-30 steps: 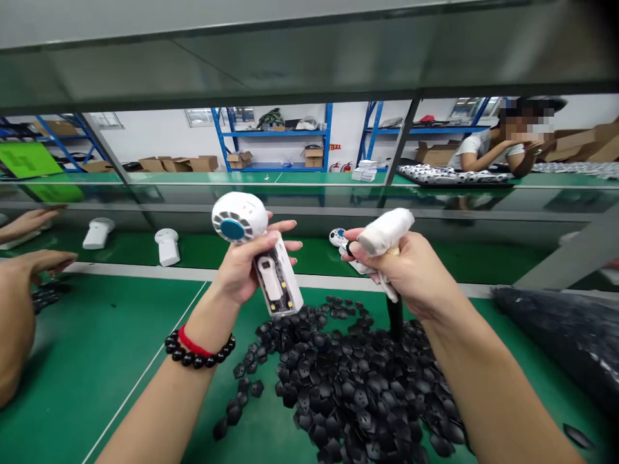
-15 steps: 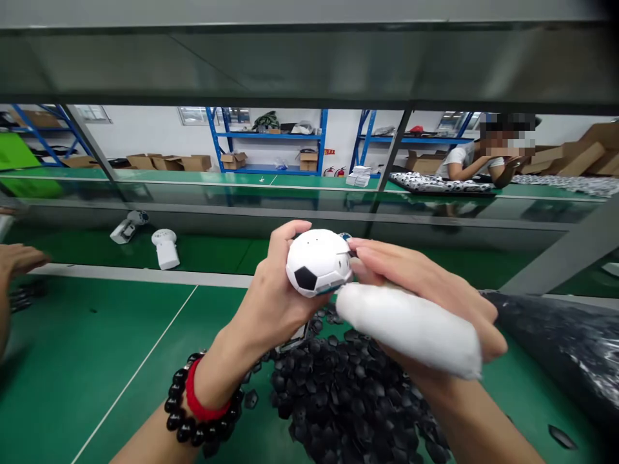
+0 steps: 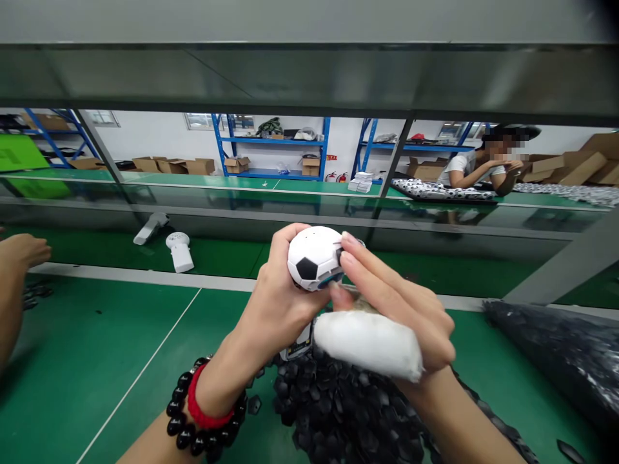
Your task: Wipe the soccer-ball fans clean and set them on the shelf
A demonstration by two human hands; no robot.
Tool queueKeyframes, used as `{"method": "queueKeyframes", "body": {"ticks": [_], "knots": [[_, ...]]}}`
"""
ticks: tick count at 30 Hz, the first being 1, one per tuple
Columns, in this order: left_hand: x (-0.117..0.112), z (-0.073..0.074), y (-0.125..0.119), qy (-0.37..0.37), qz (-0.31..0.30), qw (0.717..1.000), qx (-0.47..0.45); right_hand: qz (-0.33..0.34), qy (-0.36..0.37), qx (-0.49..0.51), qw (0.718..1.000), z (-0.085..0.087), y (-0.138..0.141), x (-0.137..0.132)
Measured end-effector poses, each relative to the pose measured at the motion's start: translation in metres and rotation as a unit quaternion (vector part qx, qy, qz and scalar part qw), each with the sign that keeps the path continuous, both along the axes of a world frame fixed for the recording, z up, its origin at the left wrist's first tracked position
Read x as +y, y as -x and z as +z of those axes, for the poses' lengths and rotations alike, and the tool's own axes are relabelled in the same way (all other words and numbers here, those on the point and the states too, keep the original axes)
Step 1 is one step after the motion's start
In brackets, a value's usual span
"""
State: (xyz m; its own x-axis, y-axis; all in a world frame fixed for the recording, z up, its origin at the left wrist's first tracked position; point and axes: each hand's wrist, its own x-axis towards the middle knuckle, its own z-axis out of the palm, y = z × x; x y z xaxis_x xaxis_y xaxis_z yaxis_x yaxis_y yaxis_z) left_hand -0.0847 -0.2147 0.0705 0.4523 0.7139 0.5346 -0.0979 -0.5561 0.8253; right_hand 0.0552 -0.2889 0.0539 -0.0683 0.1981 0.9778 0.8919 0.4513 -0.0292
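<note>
Green surface [image 3: 97, 361] fills most of what I see, with a white line running across it and a metal frame overhead. Beyond the frame, blue shelves [image 3: 275, 145] hold cardboard boxes, and a person [image 3: 476, 169] leans on a far bench at the upper right.

A black bag [image 3: 556, 351] lies on the surface at my right edge. Directly under my hands sits a pile of small black parts [image 3: 338, 412], with a few strays beside it.

My left hand [image 3: 275, 303] is wrapped around a white fan [image 3: 314, 258] whose round head bears a black soccer-ball patch; the head points up and the handle runs down behind my fingers toward the pile. The fan is held above the pile, at the centre of my view. My right hand [image 3: 401, 309] grips a white cloth-wrapped tool [image 3: 370, 341] across the palm, while its fingertips [image 3: 348, 248] press against the right side of the fan's head. A beaded bracelet [image 3: 203, 412] with a red band circles my left wrist.

Farther back on the left, another white fan [image 3: 180, 251] lies on the surface, with a grey piece [image 3: 149, 227] near it. A co-worker's hand [image 3: 22, 248] shows at the left edge.
</note>
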Motion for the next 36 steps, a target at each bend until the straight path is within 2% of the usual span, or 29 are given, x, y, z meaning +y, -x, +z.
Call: {"method": "queueKeyframes", "body": {"ticks": [5,10,13,19,23,25,29,31,33,36], "knots": [[0.006,-0.003,0.006,0.005,0.002,1.0,-0.016,0.049,0.031,-0.007,0.998,-0.003,0.001,0.004],[0.007,-0.002,0.011,-0.012,-0.075,0.997,-0.024,0.103,0.096,0.033,0.99,0.008,0.005,-0.011],[0.003,0.001,0.012,0.019,-0.115,0.991,-0.066,0.121,0.134,0.032,0.983,0.015,0.005,-0.02],[-0.001,0.01,0.012,0.088,-0.083,0.989,-0.085,0.162,0.172,0.066,0.969,0.02,0.01,-0.023],[0.0,0.011,0.014,0.071,-0.088,0.991,-0.077,0.213,0.232,0.154,0.936,0.025,0.015,-0.03],[0.0,0.011,0.014,0.046,-0.087,0.993,-0.069,0.216,0.26,0.196,0.921,0.029,0.015,-0.034],[-0.002,0.01,0.014,-0.019,-0.073,0.996,-0.038,0.19,0.256,0.231,0.919,0.036,0.008,-0.037],[-0.003,0.008,0.014,-0.042,-0.084,0.995,-0.016,0.199,0.255,0.259,0.91,0.039,0.005,-0.035],[-0.002,0.007,0.014,-0.052,-0.096,0.994,-0.001,0.221,0.283,0.299,0.884,0.041,0.002,-0.031],[-0.001,0.007,0.014,-0.069,-0.096,0.993,0.012,0.241,0.354,0.356,0.831,0.042,-0.001,-0.027]]}}
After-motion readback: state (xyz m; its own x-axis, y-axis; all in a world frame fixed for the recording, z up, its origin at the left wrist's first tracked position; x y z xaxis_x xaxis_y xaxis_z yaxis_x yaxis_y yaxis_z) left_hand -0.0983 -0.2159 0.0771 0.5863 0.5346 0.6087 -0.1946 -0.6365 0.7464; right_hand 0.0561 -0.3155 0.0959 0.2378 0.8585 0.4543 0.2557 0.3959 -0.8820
